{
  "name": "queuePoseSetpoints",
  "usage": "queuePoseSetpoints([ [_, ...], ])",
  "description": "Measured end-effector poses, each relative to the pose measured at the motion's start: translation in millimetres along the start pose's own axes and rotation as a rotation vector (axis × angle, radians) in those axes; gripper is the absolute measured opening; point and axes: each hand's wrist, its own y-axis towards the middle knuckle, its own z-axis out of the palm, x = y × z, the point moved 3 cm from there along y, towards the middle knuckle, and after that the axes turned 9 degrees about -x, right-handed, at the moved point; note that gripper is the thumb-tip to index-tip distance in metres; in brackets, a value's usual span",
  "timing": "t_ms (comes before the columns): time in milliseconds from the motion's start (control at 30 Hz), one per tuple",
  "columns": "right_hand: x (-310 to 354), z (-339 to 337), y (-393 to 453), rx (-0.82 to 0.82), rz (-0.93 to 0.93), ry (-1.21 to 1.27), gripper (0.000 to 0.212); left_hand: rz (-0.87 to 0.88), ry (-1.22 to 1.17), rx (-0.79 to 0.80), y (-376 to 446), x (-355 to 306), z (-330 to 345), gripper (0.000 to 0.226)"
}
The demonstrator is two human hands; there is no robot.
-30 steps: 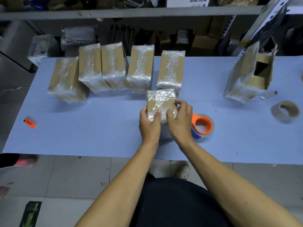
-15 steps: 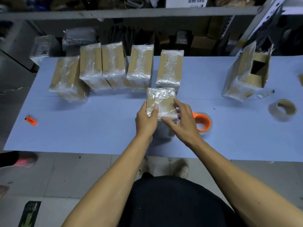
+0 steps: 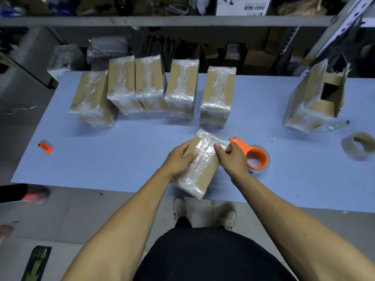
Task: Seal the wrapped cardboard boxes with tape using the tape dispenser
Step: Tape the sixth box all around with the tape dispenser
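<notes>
left hand [image 3: 178, 157]: curled, gripping | right hand [image 3: 231, 159]: curled, gripping

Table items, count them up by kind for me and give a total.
Wrapped cardboard boxes: 6, one of them in both hands
Torn-open box: 1
Orange tape dispenser: 1
Loose tape roll: 1
Small orange item: 1
Small silver object: 1
Total: 11

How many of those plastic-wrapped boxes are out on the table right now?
7. Five stand in a row at the back, one torn-open box sits far right, and one is held in both hands at the front edge. More may sit hidden behind them.
</notes>
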Motion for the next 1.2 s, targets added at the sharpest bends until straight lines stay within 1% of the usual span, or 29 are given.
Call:
queuePoseSetpoints([
  [67,-8.4,5.8,-1.0,-0.052,-0.006,0.030,0.038,-0.024,0.009,-0.048,2.8,9.2,4.7,0.041],
  [100,-10.4,7.0,-1.5,-0.061,-0.012,0.046,0.034,-0.047,-0.006,-0.052,4.1,11.0,6.1,0.039],
  [167,-13.3,10.4,-4.1,0.011,0.001,0.131,0.023,-0.102,-0.067,-0.080,5.0,14.4,6.6,0.033],
  [200,-14.6,12.7,-8.3,0.083,0.015,0.190,0.023,-0.117,-0.092,-0.105,3.8,15.9,7.0,0.031],
  [233,-17.2,14.8,-14.5,0.146,0.018,0.229,0.032,-0.127,-0.101,-0.118,1.3,18.3,7.8,0.031],
  [300,-25.9,16.4,-30.4,0.207,0.009,0.237,0.052,-0.133,-0.109,-0.077,-7.6,27.3,13.3,0.035],
  [400,-43.0,19.9,-51.2,0.217,0.064,0.230,0.060,-0.152,-0.204,0.030,-25.0,42.7,25.5,0.045],
  [433,-45.8,21.2,-54.9,0.212,0.087,0.213,0.061,-0.159,-0.234,0.036,-26.9,45.4,28.6,0.045],
  [533,-43.5,21.1,-57.6,0.159,0.149,0.160,0.061,-0.162,-0.297,0.025,-25.4,42.7,33.1,0.035],
  [667,-25.0,17.1,-56.4,0.100,0.127,0.232,0.056,-0.204,-0.361,0.027,-18.0,28.0,27.8,0.029],
  [767,-5.6,8.7,-58.4,0.040,0.107,0.289,0.054,-0.151,-0.398,0.051,-16.9,4.2,18.5,0.030],
  [867,14.9,-9.9,-53.2,-0.039,0.068,0.334,0.047,-0.087,-0.399,0.096,-15.4,-24.4,19.5,0.030],
  [933,23.6,-28.0,-44.1,-0.083,0.053,0.347,0.044,-0.051,-0.410,0.157,-11.8,-43.1,30.7,0.032],
  [1067,31.0,-67.9,-20.4,-0.152,0.093,0.356,0.047,0.029,-0.397,0.234,2.7,-80.9,62.3,0.035],
  [1133,37.7,-87.1,-2.9,-0.168,0.081,0.348,0.041,0.061,-0.387,0.259,17.6,-100.1,79.9,0.030],
  [1200,45.4,-103.5,17.2,-0.183,0.055,0.345,0.033,0.074,-0.384,0.245,36.4,-118.1,95.6,0.026],
])
